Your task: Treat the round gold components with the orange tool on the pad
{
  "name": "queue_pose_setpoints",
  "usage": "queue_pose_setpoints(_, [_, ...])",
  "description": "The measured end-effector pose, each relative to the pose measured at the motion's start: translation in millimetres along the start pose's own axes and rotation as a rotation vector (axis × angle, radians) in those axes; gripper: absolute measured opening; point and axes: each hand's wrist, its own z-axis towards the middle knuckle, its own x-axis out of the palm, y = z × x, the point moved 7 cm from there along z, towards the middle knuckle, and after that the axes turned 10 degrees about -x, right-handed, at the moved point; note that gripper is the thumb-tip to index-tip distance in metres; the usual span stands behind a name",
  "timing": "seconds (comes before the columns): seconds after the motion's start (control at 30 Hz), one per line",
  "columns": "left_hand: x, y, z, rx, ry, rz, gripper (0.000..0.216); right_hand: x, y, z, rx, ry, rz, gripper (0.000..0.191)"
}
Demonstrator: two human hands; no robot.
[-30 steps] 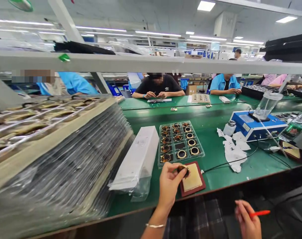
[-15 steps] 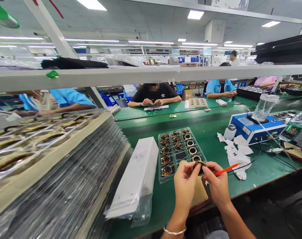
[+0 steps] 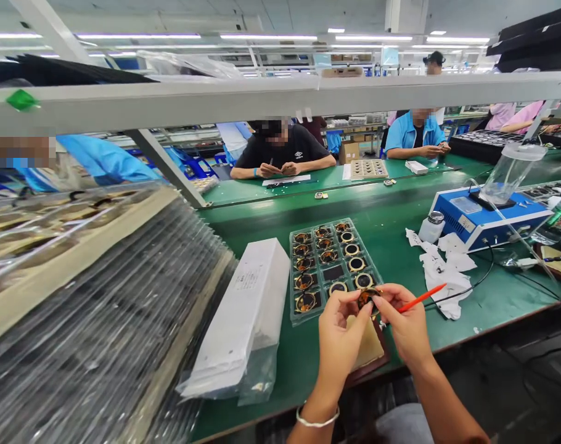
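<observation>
Between the fingertips of both hands is a round gold-rimmed watch case [image 3: 367,298] with an orange-brown and dark inside. My left hand [image 3: 339,336] pinches its left side with thumb and fingers. My right hand [image 3: 406,328] grips the right side, thumb near the face, and also keeps a red pen-like stick [image 3: 421,298] that points out to the right. Just beyond the hands lies a clear plastic tray [image 3: 303,317] with similar round cases in its compartments, some showing dark faces. Under the hands is a yellowish pad [image 3: 369,348] on a brown base, partly hidden.
A tall stack of plastic trays [image 3: 123,308] fills the left, beside a long white box [image 3: 241,308] in clear wrap. Rightward are crumpled tissues [image 3: 442,277], a small bottle [image 3: 431,227] and a blue device [image 3: 491,216] with cables. Co-workers [image 3: 285,151] sit across the green bench [image 3: 262,216].
The view has dipped and shifted slightly. In my fingers the watch case has turned, so more of its orange-brown inside shows. Both hands keep their hold, and the red stick stays in my right hand.
</observation>
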Motion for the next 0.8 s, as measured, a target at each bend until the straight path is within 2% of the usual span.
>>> queue_pose_setpoints(0.1, [2.7,3.9,2.7,-0.167,0.057,-0.141,0.029,-1.1,-5.0,2.1,0.091,0.094,0.117,0.033])
queue_pose_setpoints(0.23, [20.3,9.2,-3.3,-0.469,0.247,-0.417,0.043,-0.7,-1.1,5.7,0.106,0.296,0.176,0.047])
queue_pose_setpoints(0.33, [26.2,12.6,-8.2,-0.537,0.309,-0.495,0.051,2.4,3.3,5.2,0.080,0.464,0.123,0.047])
queue_pose_setpoints(0.53, [13.3,24.0,-10.9,-0.466,0.196,-0.478,0.066,1.7,-6.2,-3.4,0.243,0.456,0.085,0.051])
queue_pose_setpoints(0.67, [7.4,26.2,-16.5,-0.407,0.204,-0.344,0.063,6.4,-7.8,-8.7,0.301,0.455,0.133,0.054])
queue_pose_setpoints(0.73, [-2.2,22.4,-18.7,-0.274,0.181,-0.236,0.056,4.1,-8.0,-8.2,0.324,0.470,0.109,0.054])
queue_pose_setpoints(0.8, [-18.7,15.9,-21.8,-0.064,0.110,-0.089,0.045,-4.3,-6.1,-2.6,0.290,0.470,-0.010,0.052])
